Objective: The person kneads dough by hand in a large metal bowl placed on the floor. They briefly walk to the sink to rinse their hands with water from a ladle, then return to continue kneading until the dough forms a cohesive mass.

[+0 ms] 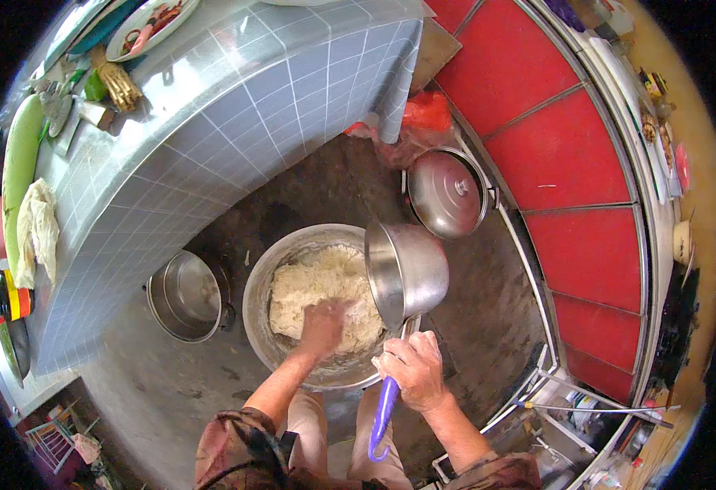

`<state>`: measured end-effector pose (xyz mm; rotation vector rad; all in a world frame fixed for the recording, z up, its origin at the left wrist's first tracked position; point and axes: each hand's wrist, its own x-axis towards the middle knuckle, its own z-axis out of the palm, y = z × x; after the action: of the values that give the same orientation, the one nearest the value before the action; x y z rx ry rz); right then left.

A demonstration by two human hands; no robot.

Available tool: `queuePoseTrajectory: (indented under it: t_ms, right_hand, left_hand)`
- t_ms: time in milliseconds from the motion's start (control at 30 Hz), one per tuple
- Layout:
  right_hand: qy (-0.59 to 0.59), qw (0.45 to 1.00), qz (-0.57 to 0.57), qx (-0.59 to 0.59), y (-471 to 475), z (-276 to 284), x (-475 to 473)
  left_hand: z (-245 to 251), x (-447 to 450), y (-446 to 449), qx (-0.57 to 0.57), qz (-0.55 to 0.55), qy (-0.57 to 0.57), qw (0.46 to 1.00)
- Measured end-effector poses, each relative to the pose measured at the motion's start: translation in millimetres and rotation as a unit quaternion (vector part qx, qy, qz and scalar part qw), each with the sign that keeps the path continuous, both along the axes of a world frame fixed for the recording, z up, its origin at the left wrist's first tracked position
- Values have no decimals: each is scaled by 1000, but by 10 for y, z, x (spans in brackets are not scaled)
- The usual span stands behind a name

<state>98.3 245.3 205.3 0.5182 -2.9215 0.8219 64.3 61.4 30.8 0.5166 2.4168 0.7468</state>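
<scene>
A wide metal basin (260, 352) stands on the floor before my knees, with a shaggy mass of pale dough (321, 275) inside. My left hand (324, 324) reaches into the basin and touches the dough; motion blur hides its fingers. My right hand (412, 367) grips a stainless steel dipper by its purple hooked handle (384, 416). The dipper's deep bowl (422, 266) is tilted over the basin's right side, its mouth facing left towards the dough. I cannot see whether anything is in it. Pale dough or flour residue coats my right fingers.
An open metal pot (185, 297) sits left of the basin. A lidded pot (447, 193) stands beyond the dipper, near red cabinet doors (584, 251). A counter with a checked cloth (211, 147) curves along the left, carrying a long green gourd (20, 165), a knife (18, 349) and a jar (3, 297).
</scene>
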Motion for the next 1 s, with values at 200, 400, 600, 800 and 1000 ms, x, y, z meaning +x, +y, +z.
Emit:
queuePoseTrajectory:
  t_ms: [200,400,600,800,1000]
  right_hand:
    - [50,994,-76,-63,134,71,221]
    - [39,956,-226,-181,280,222,646]
    - [19,675,-522,-521,318,247,1219]
    - [29,503,-608,-614,299,233,1836]
    - [46,496,-623,-603,605,202,2576]
  left_hand:
    - [-172,-734,-26,-130,57,145,979]
    - [-385,-712,553,-98,-63,189,975]
    - [-179,-318,0,-43,-41,96,994]
    - [42,64,-954,-132,9,-4,991]
    - [-13,314,-1505,-209,59,-47,975]
